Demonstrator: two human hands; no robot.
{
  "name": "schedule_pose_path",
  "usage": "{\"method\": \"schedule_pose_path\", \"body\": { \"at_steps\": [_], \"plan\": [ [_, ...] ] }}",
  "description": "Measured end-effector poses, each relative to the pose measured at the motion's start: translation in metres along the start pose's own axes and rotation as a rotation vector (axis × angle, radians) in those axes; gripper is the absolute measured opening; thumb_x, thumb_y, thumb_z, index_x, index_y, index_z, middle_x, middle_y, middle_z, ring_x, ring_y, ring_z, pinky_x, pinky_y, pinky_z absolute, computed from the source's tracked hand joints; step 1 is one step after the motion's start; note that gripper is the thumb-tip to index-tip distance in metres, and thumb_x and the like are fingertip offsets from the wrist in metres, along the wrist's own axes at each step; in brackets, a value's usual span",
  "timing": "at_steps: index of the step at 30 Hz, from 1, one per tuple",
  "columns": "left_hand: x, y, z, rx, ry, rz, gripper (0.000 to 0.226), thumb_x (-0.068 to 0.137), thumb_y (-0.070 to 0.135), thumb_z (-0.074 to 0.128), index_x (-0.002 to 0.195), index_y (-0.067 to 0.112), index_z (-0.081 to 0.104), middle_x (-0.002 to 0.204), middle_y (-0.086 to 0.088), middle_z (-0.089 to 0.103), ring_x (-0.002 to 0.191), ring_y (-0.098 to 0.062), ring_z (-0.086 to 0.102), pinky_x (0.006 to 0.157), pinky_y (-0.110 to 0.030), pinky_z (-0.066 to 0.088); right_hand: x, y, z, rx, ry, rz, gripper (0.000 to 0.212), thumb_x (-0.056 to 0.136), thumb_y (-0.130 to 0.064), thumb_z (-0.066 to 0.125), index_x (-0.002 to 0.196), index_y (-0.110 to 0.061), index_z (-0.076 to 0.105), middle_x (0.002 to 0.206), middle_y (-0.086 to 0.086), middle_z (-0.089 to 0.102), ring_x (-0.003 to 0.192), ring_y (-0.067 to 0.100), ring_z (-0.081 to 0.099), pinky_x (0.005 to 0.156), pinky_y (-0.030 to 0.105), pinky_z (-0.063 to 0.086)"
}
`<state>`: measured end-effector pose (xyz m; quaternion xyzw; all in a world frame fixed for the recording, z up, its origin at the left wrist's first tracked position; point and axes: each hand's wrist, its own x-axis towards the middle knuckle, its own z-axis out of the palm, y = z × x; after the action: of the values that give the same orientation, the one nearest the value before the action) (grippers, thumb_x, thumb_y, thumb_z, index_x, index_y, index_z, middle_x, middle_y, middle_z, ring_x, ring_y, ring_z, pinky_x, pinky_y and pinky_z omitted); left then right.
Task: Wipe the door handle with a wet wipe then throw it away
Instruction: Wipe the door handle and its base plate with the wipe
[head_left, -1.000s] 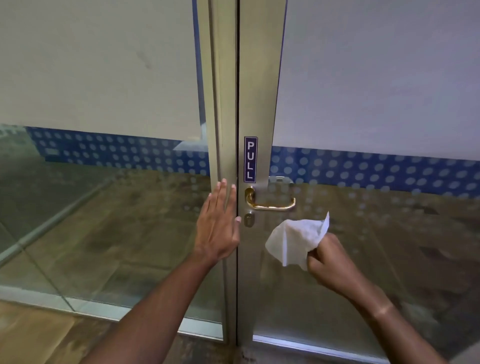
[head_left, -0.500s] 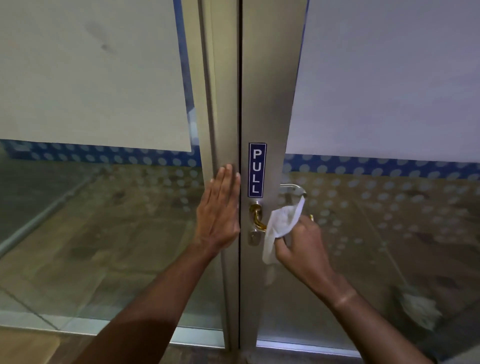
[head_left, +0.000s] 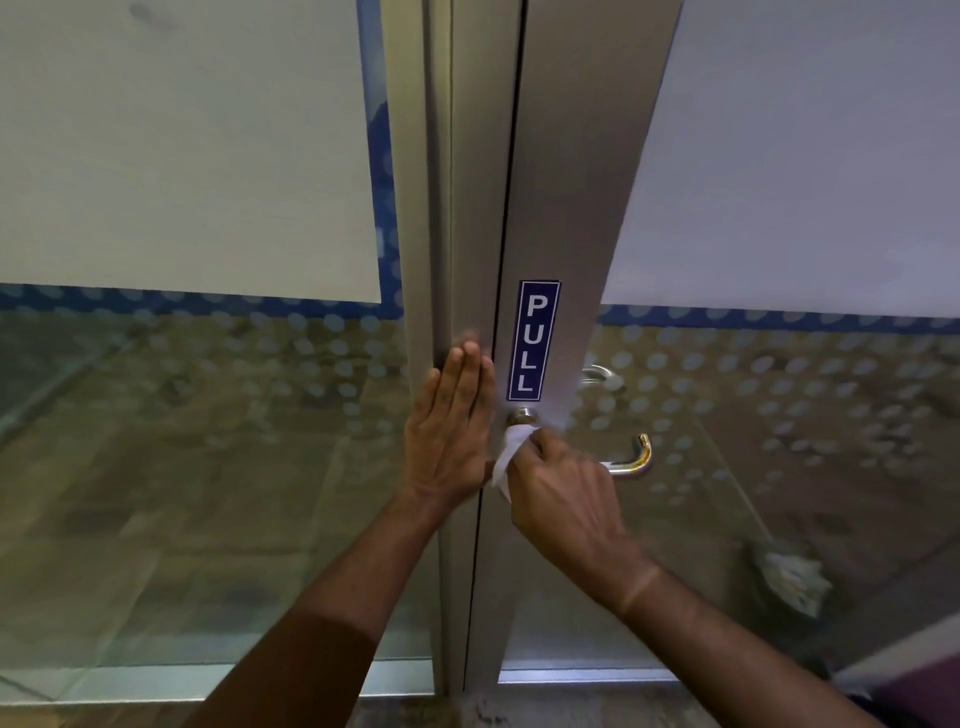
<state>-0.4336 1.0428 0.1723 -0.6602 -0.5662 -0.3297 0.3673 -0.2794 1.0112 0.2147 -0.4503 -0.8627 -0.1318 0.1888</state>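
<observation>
- Left hand (head_left: 451, 435): open and flat, fingers together and pointing up, palm pressed against the metal frame of the left door leaf (head_left: 415, 208), just left of the seam between the two leaves. It holds nothing.
- Right hand (head_left: 563, 496): closed around the wet wipe (head_left: 508, 457), knuckles toward the camera, positioned over the inner part of the door handle.
- Wet wipe: white, bunched, pressed against the handle close to its round base; a loose fold hangs down on the left side of the right hand, between the two hands.
- Door handle (head_left: 636, 460): gold-coloured lever on the frame of the right door leaf (head_left: 566, 208). Its round base (head_left: 522, 415) shows just above the wipe; its curved free end projects to the right of the right hand. The middle section is hidden by the hand.
- "PULL" sign (head_left: 534, 340): blue vertical label with white letters, fixed to the right frame directly above the handle base.
- Glass panels: frosted upper area, blue dotted band (head_left: 779, 317) beneath, clear glass below.
</observation>
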Motion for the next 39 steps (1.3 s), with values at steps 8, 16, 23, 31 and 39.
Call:
{"method": "schedule_pose_path", "body": {
  "at_steps": [8,16,23,31,39],
  "plan": [
    [-0.002,0.0,0.013,-0.02,0.063,-0.005,0.059,0.102,0.027,0.011,0.153,0.005,-0.01,0.162,-0.009,-0.021,0.151,-0.02,-0.015,0.123,-0.037,-0.008,-0.002,0.007,0.025,-0.067,0.051,-0.087,0.015,0.067,0.001,0.071,0.081,-0.004,0.069,0.066,0.012,0.061,0.052,0.028,0.059,0.045,0.034,0.046],
    [-0.005,0.003,0.017,-0.025,0.093,-0.038,0.059,0.103,0.031,0.009,0.153,0.006,-0.011,0.161,-0.008,-0.023,0.151,-0.019,-0.016,0.123,-0.036,-0.008,-0.01,0.018,0.029,-0.081,0.115,-0.187,0.012,0.07,0.001,0.068,0.08,-0.006,0.068,0.069,0.012,0.063,0.057,0.027,0.059,0.053,0.036,0.045],
    [-0.006,0.004,0.018,-0.005,0.102,-0.054,0.065,0.102,0.029,0.023,0.153,0.006,-0.011,0.161,-0.008,-0.023,0.151,-0.02,-0.016,0.123,-0.036,-0.008,-0.017,0.024,0.031,-0.071,0.169,-0.23,0.016,0.074,-0.001,0.065,0.088,-0.004,0.07,0.074,0.012,0.064,0.062,0.026,0.058,0.056,0.035,0.043],
    [-0.007,0.002,0.017,0.016,0.086,-0.036,0.079,0.091,0.015,0.037,0.153,0.007,-0.012,0.161,-0.009,-0.023,0.151,-0.02,-0.016,0.123,-0.036,-0.008,-0.026,0.039,0.029,-0.022,0.226,-0.324,0.025,0.082,-0.002,0.047,0.094,0.002,0.069,0.083,0.018,0.067,0.073,0.031,0.062,0.065,0.036,0.05],
    [-0.005,0.002,0.016,0.018,0.107,-0.023,0.073,0.095,0.016,0.032,0.152,0.006,-0.012,0.161,-0.009,-0.024,0.151,-0.021,-0.016,0.123,-0.037,-0.008,-0.037,0.073,0.028,0.043,0.233,-0.388,0.031,0.093,-0.001,0.041,0.105,0.008,0.068,0.101,0.023,0.071,0.094,0.037,0.067,0.084,0.04,0.051]
  ]
}}
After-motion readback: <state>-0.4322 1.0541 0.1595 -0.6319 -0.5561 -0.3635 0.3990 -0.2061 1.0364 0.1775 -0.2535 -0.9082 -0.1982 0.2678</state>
